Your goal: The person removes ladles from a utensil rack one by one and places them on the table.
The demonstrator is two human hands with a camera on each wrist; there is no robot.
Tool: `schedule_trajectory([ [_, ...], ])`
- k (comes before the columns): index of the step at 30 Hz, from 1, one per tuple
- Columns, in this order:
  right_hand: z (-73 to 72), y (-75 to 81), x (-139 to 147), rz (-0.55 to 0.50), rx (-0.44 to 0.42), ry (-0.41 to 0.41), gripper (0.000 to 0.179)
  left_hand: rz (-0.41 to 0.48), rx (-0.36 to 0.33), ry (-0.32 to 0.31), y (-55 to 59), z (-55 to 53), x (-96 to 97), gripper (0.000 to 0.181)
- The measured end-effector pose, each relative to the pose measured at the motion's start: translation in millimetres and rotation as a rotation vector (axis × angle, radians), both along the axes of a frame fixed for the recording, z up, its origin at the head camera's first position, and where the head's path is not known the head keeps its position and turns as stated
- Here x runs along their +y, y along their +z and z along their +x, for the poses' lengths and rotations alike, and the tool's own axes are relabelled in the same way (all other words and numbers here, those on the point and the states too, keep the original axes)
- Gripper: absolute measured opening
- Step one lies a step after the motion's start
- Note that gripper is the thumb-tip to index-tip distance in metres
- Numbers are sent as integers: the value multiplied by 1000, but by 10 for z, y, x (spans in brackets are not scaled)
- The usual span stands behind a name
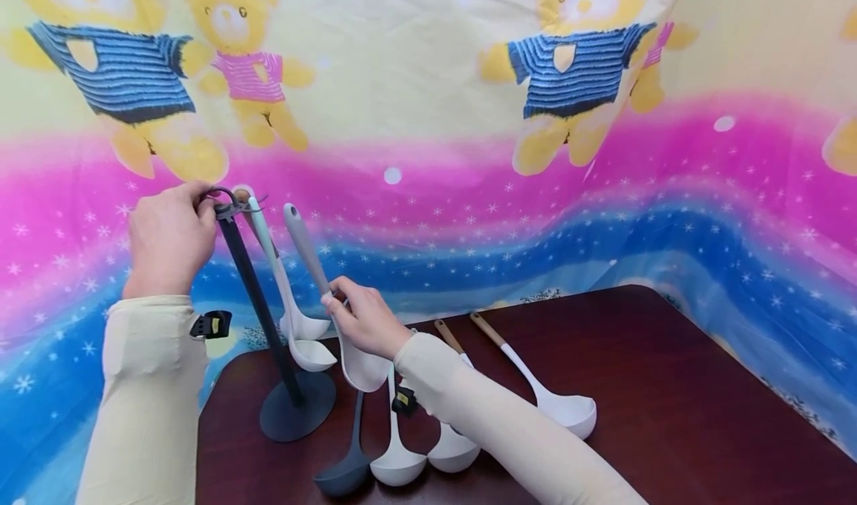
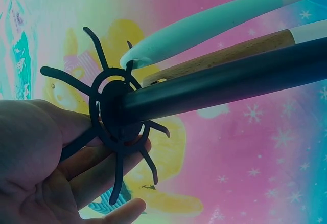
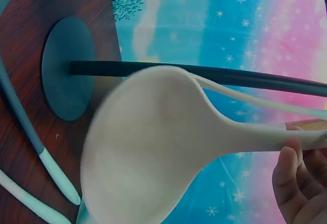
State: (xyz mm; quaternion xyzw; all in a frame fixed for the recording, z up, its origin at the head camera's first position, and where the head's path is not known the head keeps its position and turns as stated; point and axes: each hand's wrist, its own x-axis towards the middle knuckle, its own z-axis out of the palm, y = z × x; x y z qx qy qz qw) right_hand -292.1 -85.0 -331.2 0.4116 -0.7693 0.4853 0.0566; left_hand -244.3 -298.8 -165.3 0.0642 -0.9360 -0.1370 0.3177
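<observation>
A dark utensil stand (image 1: 251, 289) rises from a round base, with curved hooks (image 2: 66, 81) around a ring at its top. My left hand (image 1: 170, 230) grips the stand by its hooked top. Two ladles hang from the hooks: one with a mint handle (image 2: 204, 27), one with a wooden handle (image 2: 230, 52), both with white bowls. In my right hand (image 1: 364, 315), a ladle with a grey handle (image 1: 304, 237) and a pale bowl (image 3: 148, 142) is pinched partway along its handle. This ladle is upright, bowl down, beside the hanging ones; its handle end is apart from the hooks.
Several ladles lie on the dark red table (image 1: 636, 356): a dark grey one (image 1: 344, 475), a white one (image 1: 398, 468), and two with wooden handles, one partly behind my right arm (image 1: 454, 457), one farther right (image 1: 569, 412). A printed bear cloth (image 1: 415, 118) hangs behind.
</observation>
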Motion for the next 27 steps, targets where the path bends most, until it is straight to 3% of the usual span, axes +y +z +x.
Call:
schedule_trajectory([
  [8, 11, -55, 252, 41, 74, 10, 19, 13, 0, -1, -20, 2, 6, 36],
  [17, -39, -94, 670, 203, 128, -32, 21, 5, 11, -7, -20, -11, -6, 35],
  [27, -114, -93, 1248, 329, 109, -131, 22, 9, -16, -23, -18, -25, -22, 36],
])
